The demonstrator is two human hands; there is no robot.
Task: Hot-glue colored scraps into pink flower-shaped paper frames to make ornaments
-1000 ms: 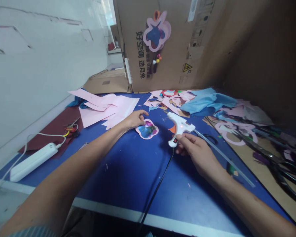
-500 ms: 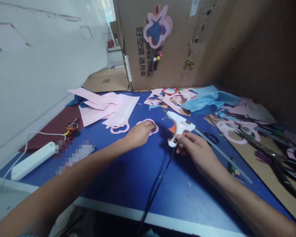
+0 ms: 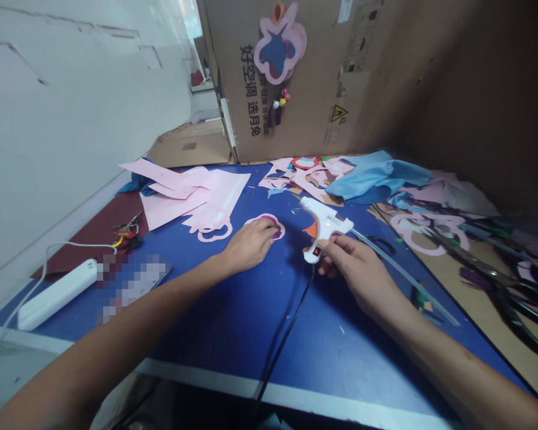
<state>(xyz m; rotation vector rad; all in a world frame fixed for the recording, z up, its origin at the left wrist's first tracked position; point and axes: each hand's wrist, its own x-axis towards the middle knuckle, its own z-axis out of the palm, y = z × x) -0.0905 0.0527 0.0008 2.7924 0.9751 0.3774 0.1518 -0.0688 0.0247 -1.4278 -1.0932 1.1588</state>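
My right hand (image 3: 352, 257) is wrapped round the handle of a white hot glue gun (image 3: 325, 218) with an orange trigger. A clear glue stick (image 3: 412, 280) sticks out of its back, and a black cord (image 3: 291, 322) runs down from the grip. To the left, my left hand (image 3: 253, 243) rests low with its fingers curled and pressed onto a pink flower-shaped cutout (image 3: 281, 225) that has a purple part inside. Much of that cutout is hidden under the fingers. The gun's nozzle points up and left, apart from the cutout.
Pink sheets (image 3: 179, 197) and another pink cutout (image 3: 215, 232) lie left. Paper scraps and blue fabric (image 3: 376, 176) are piled at the back. Large scissors (image 3: 488, 272) lie right, a power strip (image 3: 58, 294) left. A cardboard box (image 3: 314, 125) with a hanging flower decoration (image 3: 275, 54) stands behind.
The whole view has shifted slightly. Both hands keep nearly the same places, the left on the cutout and the right round the glue gun.
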